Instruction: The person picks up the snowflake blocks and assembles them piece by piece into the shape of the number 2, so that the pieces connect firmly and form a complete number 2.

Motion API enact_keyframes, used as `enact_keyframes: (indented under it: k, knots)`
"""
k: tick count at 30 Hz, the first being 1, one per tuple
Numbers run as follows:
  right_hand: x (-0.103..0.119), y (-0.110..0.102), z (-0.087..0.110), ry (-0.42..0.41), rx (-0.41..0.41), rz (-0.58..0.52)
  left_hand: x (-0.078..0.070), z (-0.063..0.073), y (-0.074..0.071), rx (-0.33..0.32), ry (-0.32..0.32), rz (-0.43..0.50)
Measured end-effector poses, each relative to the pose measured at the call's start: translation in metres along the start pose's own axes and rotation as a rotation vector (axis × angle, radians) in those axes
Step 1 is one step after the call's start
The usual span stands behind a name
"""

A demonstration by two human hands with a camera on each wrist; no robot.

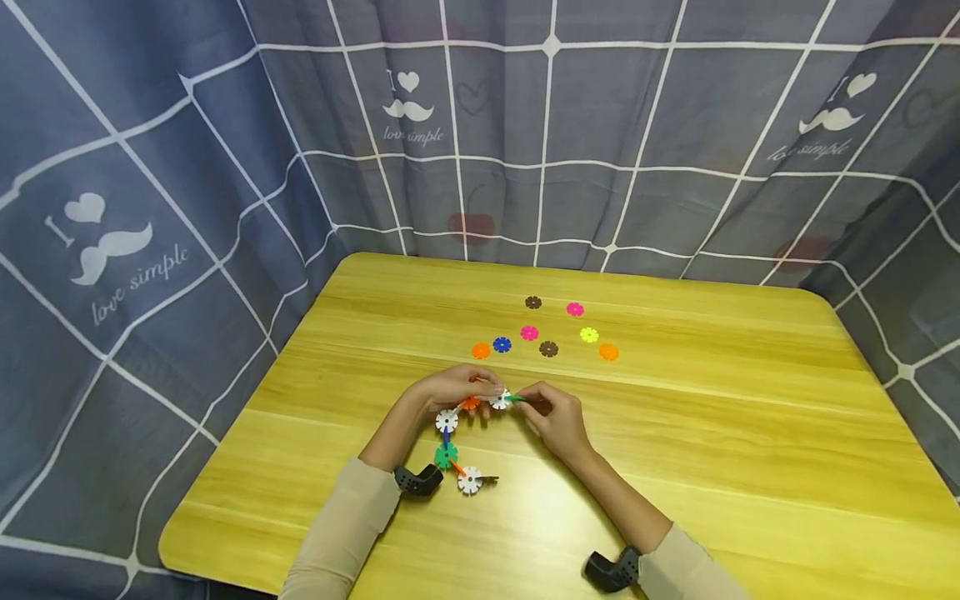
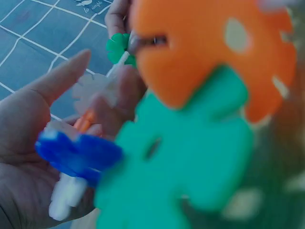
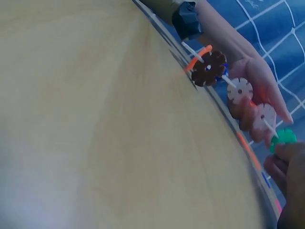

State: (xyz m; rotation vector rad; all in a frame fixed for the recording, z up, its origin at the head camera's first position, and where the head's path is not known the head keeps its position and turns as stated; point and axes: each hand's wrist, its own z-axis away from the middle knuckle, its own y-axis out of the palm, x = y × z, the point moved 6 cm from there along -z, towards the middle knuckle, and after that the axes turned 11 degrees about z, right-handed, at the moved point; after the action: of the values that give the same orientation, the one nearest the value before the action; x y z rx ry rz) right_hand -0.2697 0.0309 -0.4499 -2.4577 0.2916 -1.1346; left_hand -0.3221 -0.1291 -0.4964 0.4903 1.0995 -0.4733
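A chain of notched plastic discs hangs from my left hand point(image 1: 453, 387), whose fingers hold it at the white disc point(image 1: 501, 400) near its far end. My right hand point(image 1: 557, 417) pinches a green disc point(image 3: 283, 138) that meets this white disc edge to edge. Behind it along the chain come an orange disc point(image 1: 469, 403), another white disc point(image 1: 447, 421), a blue disc point(image 2: 78, 155), a larger-looking green disc point(image 1: 446, 456), an orange disc point(image 2: 209, 52), a white disc point(image 1: 470, 480) and a brown disc point(image 3: 208, 68) at the near end. The left wrist view is partly blurred.
Loose discs lie flat on the wooden table point(image 1: 750, 417) beyond the hands: orange point(image 1: 481, 351), blue point(image 1: 502, 344), pink point(image 1: 529, 333), brown point(image 1: 549, 349), yellow point(image 1: 588, 335) and several others. A grey-blue checked curtain point(image 1: 495, 108) surrounds the table's back and sides.
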Motion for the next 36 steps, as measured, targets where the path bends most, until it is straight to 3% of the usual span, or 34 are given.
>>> enact_keyframes:
  k: [5,11,17,22,29,36]
  knots:
    - [-0.005,0.003,-0.001,0.027,0.07,-0.057,0.0,0.003,-0.007,-0.004,0.014,-0.015]
    - [-0.004,0.004,-0.001,0.005,0.058,-0.025,-0.001,0.006,-0.008,0.02,0.014,0.037]
    - [-0.002,0.003,0.0,-0.008,0.043,0.009,-0.006,0.008,-0.002,0.033,0.022,0.008]
    - [0.0,0.002,0.0,-0.02,0.031,0.041,-0.005,0.006,0.001,0.021,0.018,0.041]
    - [0.005,0.002,0.0,-0.085,0.027,0.033,0.001,0.002,0.003,-0.039,-0.035,0.109]
    - [0.009,0.001,0.0,-0.154,-0.004,0.022,0.002,-0.002,0.005,-0.072,-0.012,0.139]
